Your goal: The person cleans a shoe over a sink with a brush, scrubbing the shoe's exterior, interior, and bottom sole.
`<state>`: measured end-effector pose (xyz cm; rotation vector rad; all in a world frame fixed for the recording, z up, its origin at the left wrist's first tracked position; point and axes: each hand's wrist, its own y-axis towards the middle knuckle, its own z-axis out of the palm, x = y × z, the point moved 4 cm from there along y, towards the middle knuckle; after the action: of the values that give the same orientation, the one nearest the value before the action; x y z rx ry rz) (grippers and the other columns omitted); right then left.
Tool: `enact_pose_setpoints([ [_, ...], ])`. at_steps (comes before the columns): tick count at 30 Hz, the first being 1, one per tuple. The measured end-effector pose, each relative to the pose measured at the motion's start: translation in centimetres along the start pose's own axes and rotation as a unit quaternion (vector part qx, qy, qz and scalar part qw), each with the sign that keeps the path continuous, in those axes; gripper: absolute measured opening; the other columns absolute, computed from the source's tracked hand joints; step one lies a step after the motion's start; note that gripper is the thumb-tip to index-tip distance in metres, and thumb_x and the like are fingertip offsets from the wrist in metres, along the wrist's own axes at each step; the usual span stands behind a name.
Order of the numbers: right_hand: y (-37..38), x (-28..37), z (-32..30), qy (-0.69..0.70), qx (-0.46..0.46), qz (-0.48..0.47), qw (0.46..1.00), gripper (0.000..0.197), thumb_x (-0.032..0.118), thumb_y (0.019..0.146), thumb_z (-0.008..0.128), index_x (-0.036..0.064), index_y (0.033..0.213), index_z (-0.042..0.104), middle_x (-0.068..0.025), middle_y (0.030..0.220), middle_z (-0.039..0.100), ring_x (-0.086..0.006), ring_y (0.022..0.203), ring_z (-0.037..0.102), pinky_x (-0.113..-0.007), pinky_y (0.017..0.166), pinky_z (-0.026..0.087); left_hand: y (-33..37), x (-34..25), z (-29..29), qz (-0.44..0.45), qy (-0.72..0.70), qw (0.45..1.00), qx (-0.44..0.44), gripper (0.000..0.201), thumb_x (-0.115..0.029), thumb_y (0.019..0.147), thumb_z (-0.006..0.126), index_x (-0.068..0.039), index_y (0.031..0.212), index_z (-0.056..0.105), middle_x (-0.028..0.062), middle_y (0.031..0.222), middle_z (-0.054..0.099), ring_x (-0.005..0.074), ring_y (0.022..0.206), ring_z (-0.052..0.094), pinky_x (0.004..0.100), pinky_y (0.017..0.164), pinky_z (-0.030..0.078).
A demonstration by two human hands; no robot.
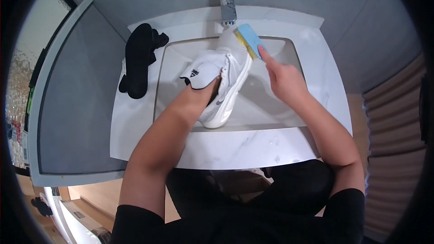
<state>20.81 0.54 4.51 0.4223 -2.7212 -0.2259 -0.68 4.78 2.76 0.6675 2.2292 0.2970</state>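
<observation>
Black sleeves (140, 221) sit nearest; the shoe (235, 70) slants over the sink (271, 101), toe toward the counter's (253, 147) back edge. I can't tell my left hand's grip inside it; right hand (287, 80) closed round the brush (251, 39), I'd use short, light strokes.

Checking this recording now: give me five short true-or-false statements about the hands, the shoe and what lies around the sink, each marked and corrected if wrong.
1. The right hand holds a blue brush with yellow bristles. True.
2. The faucet stands at the back of the sink. True.
3. The left hand grips the faucet. False: the left forearm runs into the opening of the white shoe, where the hand is hidden.
4. The brush is against the front part of the shoe. True.
5. Black items lie inside the sink. False: the black items lie on the counter, left of the sink.
</observation>
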Motion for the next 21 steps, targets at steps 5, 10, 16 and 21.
enact_pose_setpoints([
  [5, -1.2, 1.2, 1.1, -0.023, 0.022, -0.084, 0.996, 0.065, 0.009, 0.094, 0.055, 0.0276, 0.155, 0.041, -0.0208, 0.073, 0.065, -0.0396, 0.065, 0.066, -0.051, 0.062, 0.053, 0.0, -0.1, 0.2, 0.186, 0.275, 0.942, -0.045, 0.019, -0.016, 0.091, 0.059, -0.004, 0.097, 0.073, 0.0196, 0.092, 0.072, 0.0368, 0.084, 0.070, 0.0407, 0.075, 0.058],
  [10, -1.9, 0.0, 1.4, -0.151, 0.070, -0.036, 0.985, 0.070, 0.007, 0.092, 0.053, 0.0280, 0.157, 0.037, -0.0182, 0.075, 0.068, -0.0367, 0.070, 0.069, -0.051, 0.064, 0.054, 1.5, -3.2, 1.0, -0.093, 0.258, 0.950, 0.150, 0.023, -0.022, 0.085, 0.062, -0.008, 0.098, 0.075, 0.0176, 0.093, 0.073, 0.0357, 0.086, 0.072, 0.0460, 0.075, 0.058],
  [16, -0.5, -0.7, -0.7, -0.109, 0.056, 0.086, 0.989, 0.074, 0.006, 0.090, 0.053, 0.0280, 0.158, 0.036, -0.0188, 0.076, 0.067, -0.0366, 0.066, 0.069, -0.050, 0.062, 0.055, 1.7, -3.1, 2.5, 0.046, 0.377, 0.908, 0.173, 0.017, -0.019, 0.084, 0.062, -0.006, 0.088, 0.073, 0.0212, 0.089, 0.071, 0.0390, 0.086, 0.070, 0.0444, 0.077, 0.057],
  [21, -0.4, 0.0, -0.8, -0.116, 0.043, -0.007, 0.992, 0.067, 0.008, 0.093, 0.056, 0.0274, 0.156, 0.040, -0.0198, 0.070, 0.065, -0.0393, 0.062, 0.065, -0.051, 0.059, 0.053, 1.5, -2.2, 2.5, 0.091, 0.315, 0.940, 0.095, 0.017, -0.015, 0.082, 0.060, -0.008, 0.090, 0.074, 0.0168, 0.092, 0.073, 0.0367, 0.084, 0.072, 0.0438, 0.073, 0.058],
])
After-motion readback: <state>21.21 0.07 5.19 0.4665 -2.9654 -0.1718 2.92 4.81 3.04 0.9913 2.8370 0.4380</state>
